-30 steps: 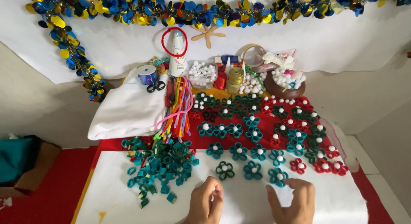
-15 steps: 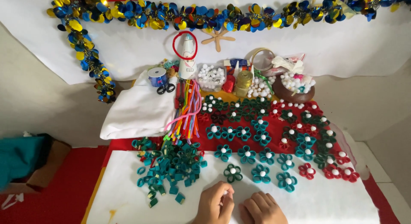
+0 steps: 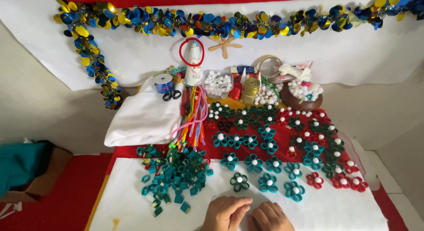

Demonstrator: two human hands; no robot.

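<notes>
White paper (image 3: 132,204) covers the near part of the bench, and both my hands rest on it at the lower edge of the view, side by side and touching. My left hand (image 3: 224,212) lies palm down with its fingers (image 3: 242,203) loosely curled and pointing toward the right hand (image 3: 270,216), whose fingers are bent under; whether either hand holds anything between them I cannot tell, since the gap is hidden. Nearest to the hands, just beyond the left fingers, lies a dark green paper flower (image 3: 239,181) with a white bead centre, and beside it two teal flowers (image 3: 268,183). To the left of these sits a loose heap of teal and green paper loops (image 3: 176,173), near but apart from my left hand. Further back, rows of finished flowers in teal, green and red (image 3: 304,142) spread over a red cloth. A bundle of coloured pipe cleaners (image 3: 194,116) lies between the flowers and a folded white cloth (image 3: 141,118). Behind stand scissors (image 3: 171,95), a blue ribbon spool (image 3: 163,82), a white glue bottle (image 3: 193,63), a clear box of white beads (image 3: 218,83) and a brown bowl (image 3: 300,98) of beads. Blue and gold tinsel (image 3: 221,23) runs along the white backdrop.
</notes>
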